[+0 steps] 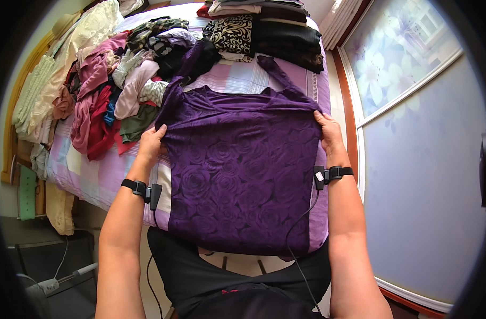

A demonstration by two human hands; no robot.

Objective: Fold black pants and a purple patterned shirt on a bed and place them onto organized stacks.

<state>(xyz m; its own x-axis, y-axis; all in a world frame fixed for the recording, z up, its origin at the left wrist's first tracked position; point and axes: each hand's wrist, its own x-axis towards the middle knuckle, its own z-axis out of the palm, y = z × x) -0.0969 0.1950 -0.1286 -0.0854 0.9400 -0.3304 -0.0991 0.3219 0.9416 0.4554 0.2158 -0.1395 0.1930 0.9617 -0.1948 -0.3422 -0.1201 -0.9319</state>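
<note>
A purple long-sleeved top with a rose pattern [243, 171] lies spread over the near edge of the bed, its neckline away from me. My left hand [152, 144] pinches its left side below the armpit, and my right hand [329, 128] pinches the right side at about the same height. The cloth is drawn taut between them. Both sleeves stretch towards the far side; the left one lies against the heap of loose clothes, the right one on the bedsheet. The lower hem hangs near my knees. Each wrist wears a black strap with a small cabled device.
A heap of crumpled clothes [99, 95] covers the bed's left part. Folded clothes [286, 40] are stacked at the far right. Sliding frosted doors [422, 159] stand close on the right. A power strip [48, 286] and dark chair are at lower left. Cables hang from both wrists.
</note>
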